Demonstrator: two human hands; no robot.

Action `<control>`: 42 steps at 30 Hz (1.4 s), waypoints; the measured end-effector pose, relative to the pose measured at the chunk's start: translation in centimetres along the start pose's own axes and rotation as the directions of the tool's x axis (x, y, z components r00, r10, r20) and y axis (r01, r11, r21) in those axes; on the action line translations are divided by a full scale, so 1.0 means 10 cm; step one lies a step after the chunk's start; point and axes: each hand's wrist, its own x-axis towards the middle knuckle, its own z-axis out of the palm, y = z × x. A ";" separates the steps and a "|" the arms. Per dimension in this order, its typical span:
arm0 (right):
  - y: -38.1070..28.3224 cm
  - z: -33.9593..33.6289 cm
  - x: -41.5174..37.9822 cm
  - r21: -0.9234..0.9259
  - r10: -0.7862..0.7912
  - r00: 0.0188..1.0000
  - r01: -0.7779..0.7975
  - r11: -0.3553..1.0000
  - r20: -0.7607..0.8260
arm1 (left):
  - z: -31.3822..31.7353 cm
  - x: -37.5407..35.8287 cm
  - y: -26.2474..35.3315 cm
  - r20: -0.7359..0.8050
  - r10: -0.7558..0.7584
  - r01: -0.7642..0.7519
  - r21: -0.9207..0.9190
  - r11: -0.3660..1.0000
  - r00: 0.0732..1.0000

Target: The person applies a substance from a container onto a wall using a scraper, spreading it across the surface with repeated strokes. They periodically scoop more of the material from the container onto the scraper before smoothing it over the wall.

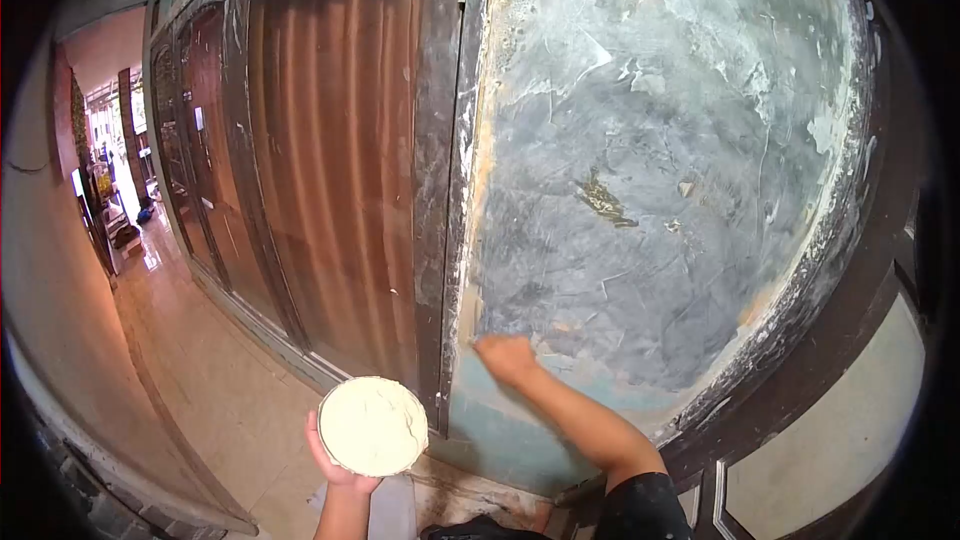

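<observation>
My left hand (335, 462) holds a round container (374, 427) from below and at its left side, its top filled with a cream-coloured paste. To the right, my right hand (505, 356) is at the left edge of the patchy grey wall (640, 240), low down beside the dark wooden frame. Its fingers are closed together against the wall edge; anything they hold is too small or hidden to name. Pale smears and flaking patches mark the wall surface.
Left of the wall stands a dark-framed glass panel (335, 160) with a brown curtain behind it. A tiled floor (205, 340) runs along a passage toward bright daylight and assorted objects. A dark-framed door (840, 430) is at the lower right.
</observation>
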 end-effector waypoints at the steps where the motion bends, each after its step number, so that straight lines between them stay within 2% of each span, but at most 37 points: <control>1: 0.08 -0.17 0.09 0.011 0.040 0.991 -0.039 0.999 -0.125 | 0.01 -0.01 0.02 -0.022 0.001 -0.001 -0.017 1.000 1.000; 2: 0.17 -0.48 0.21 0.029 0.082 0.967 -0.077 0.997 -0.243 | -0.01 0.00 0.03 0.011 0.002 -0.002 -0.033 0.999 1.000; 4: 0.22 -1.14 0.34 0.173 0.205 0.821 -0.132 0.976 -0.532 | 0.01 -0.02 0.05 0.013 0.016 -0.015 -0.028 1.000 1.000; 7: 0.19 -1.36 0.28 0.266 0.261 0.797 -0.131 0.955 -0.544 | -0.09 -0.04 0.08 0.004 0.047 -0.047 -0.026 0.999 0.999; 8: 0.14 -1.15 0.22 0.230 0.192 0.839 -0.082 0.970 -0.509 | -0.12 -0.04 0.07 -0.037 0.056 -0.057 -0.030 0.998 0.998; 9: 0.14 -0.81 0.16 0.198 0.056 0.890 0.039 0.979 -0.452 | -0.13 -0.05 0.07 -0.078 0.062 -0.064 -0.033 0.997 0.995; 10: -0.02 -0.70 0.03 0.148 0.051 0.961 -0.011 0.989 -0.270 | -0.10 -0.06 0.08 -0.069 0.045 -0.047 -0.031 0.998 0.997; 12: -0.14 -0.20 -0.13 0.019 -0.052 0.997 0.051 0.999 0.053 | -0.10 -0.04 0.06 -0.014 0.043 -0.043 0.007 0.999 0.999; 13: -0.15 -0.13 -0.13 0.021 -0.055 0.997 0.054 0.998 0.049 | -0.07 -0.03 0.07 0.041 0.042 -0.044 0.046 0.998 0.998; 14: -0.14 -0.06 -0.12 0.025 -0.066 0.997 0.065 0.998 0.033 | -0.02 -0.03 0.07 -0.014 0.027 -0.027 -0.021 0.999 1.000; 15: -0.13 -0.04 -0.10 0.027 -0.075 0.997 0.074 0.997 0.015 | -0.06 0.00 0.06 0.053 0.038 -0.038 -0.010 0.999 0.998; 18: 0.11 -0.75 0.25 0.028 0.060 0.989 -0.057 0.998 -0.138 | 0.04 0.04 0.01 0.042 0.016 -0.017 0.031 0.999 0.999; 19: 0.21 -1.01 0.36 0.083 0.132 0.964 -0.116 0.990 -0.232 | 0.00 0.09 -0.01 0.064 0.003 -0.006 0.040 0.999 0.998; 20: 0.29 -1.26 0.44 0.141 0.207 0.925 -0.170 0.975 -0.319 | 0.08 0.11 -0.04 0.053 -0.031 0.033 -0.024 0.999 0.998; 22: 0.37 -1.79 0.51 0.274 0.223 0.839 -0.092 0.957 -0.497 | 0.16 0.14 -0.09 0.029 -0.035 0.036 -0.019 0.999 0.999; 23: 0.33 -1.98 0.46 0.272 0.222 0.840 -0.092 0.958 -0.495 | 0.18 0.15 -0.11 0.003 -0.038 0.038 -0.011 0.999 0.999; 27: 0.15 -2.30 0.21 0.305 -0.015 0.864 0.194 0.932 -0.504 | 0.32 0.23 -0.13 0.113 -0.084 0.090 -0.048 0.995 0.990; 29: -0.01 -2.31 0.00 0.316 -0.133 0.904 0.275 0.908 -0.406 | 0.38 0.29 -0.13 0.124 -0.083 0.088 -0.033 0.996 0.989; 30: -0.08 -2.33 -0.09 0.315 -0.135 0.905 0.276 0.908 -0.405 | 0.42 0.32 -0.14 0.137 -0.084 0.087 -0.021 0.996 0.987; 32: -0.16 -2.41 -0.21 0.220 -0.274 0.856 0.397 0.891 -0.438 | 0.50 0.39 -0.15 0.169 -0.089 0.098 -0.040 0.994 0.982; 37: -0.13 -2.60 -0.34 0.179 -0.355 0.840 0.456 0.872 -0.410 | 0.66 0.45 -0.15 0.193 -0.103 0.112 -0.035 0.993 0.976; 39: -0.12 -2.62 -0.37 0.104 -0.419 0.823 0.489 0.866 -0.385 | 0.66 0.49 -0.17 0.177 -0.082 0.088 -0.025 0.996 0.981; 42: -0.12 -2.61 -0.38 0.074 -0.426 0.820 0.487 0.871 -0.382 | 0.69 0.50 -0.21 0.209 -0.103 0.115 -0.043 0.992 0.972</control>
